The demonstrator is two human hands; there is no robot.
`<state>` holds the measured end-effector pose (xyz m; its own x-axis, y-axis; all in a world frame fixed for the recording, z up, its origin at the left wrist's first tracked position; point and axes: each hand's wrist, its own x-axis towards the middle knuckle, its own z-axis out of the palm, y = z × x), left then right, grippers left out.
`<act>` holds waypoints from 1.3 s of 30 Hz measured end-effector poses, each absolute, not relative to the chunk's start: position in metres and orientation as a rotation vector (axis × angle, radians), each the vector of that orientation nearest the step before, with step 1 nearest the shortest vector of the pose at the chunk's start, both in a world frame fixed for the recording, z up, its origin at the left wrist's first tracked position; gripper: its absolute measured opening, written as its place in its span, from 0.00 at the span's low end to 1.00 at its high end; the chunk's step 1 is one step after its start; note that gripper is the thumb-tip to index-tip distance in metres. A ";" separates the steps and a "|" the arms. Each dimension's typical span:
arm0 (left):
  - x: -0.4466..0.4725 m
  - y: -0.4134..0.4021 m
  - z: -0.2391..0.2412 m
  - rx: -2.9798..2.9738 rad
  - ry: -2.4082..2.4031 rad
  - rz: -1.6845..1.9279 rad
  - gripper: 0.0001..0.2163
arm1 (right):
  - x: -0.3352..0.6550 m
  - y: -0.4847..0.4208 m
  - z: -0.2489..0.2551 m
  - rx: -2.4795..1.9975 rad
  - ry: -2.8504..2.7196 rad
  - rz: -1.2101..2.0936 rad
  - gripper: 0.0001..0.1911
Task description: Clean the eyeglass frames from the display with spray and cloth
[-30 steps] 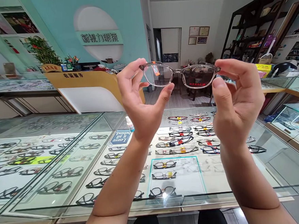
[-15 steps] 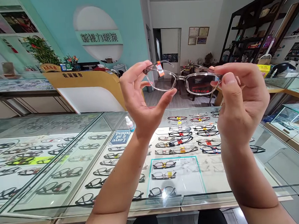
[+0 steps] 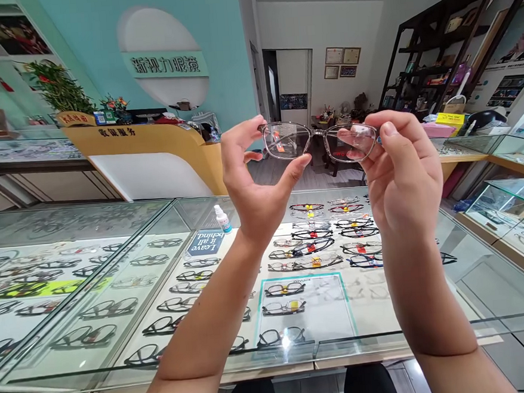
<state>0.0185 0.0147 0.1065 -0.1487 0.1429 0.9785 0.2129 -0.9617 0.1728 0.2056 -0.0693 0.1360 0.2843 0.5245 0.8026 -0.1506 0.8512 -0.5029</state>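
Glasses [image 3: 319, 140] tilted since earlier; I saw left hand [image 3: 254, 182], right hand [image 3: 401, 175] pinching frame ends above display case [image 3: 488, 288], not set down.

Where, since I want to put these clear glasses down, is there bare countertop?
Bare glass countertop lies right of the right hand gripping the clear glasses, and along the near edge between both forearms. A spray bottle stands left of the left hand. Under the glass, display frames crowd in rows.
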 end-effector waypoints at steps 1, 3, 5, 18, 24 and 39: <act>0.018 0.015 0.106 -2.027 -0.437 -2.291 0.40 | 0.206 -0.069 0.136 -0.351 -1.197 0.478 0.06; 0.018 0.016 0.105 -2.017 -0.461 -2.258 0.40 | 0.206 -0.068 0.137 -0.346 -1.176 0.495 0.06; 0.019 0.014 0.106 -1.994 -0.484 -2.230 0.39 | 0.206 -0.067 0.137 -0.364 -1.157 0.512 0.05; 0.022 0.009 0.105 -1.977 -0.502 -2.262 0.37 | 0.217 -0.057 0.130 -0.490 -1.232 0.459 0.08; 0.028 0.011 0.107 -2.043 -0.302 -2.440 0.40 | 0.221 -0.052 0.129 -0.507 -1.269 0.379 0.09; 0.027 0.005 0.114 -2.220 -0.159 -2.466 0.38 | 0.218 -0.047 0.125 -0.501 -1.275 0.335 0.09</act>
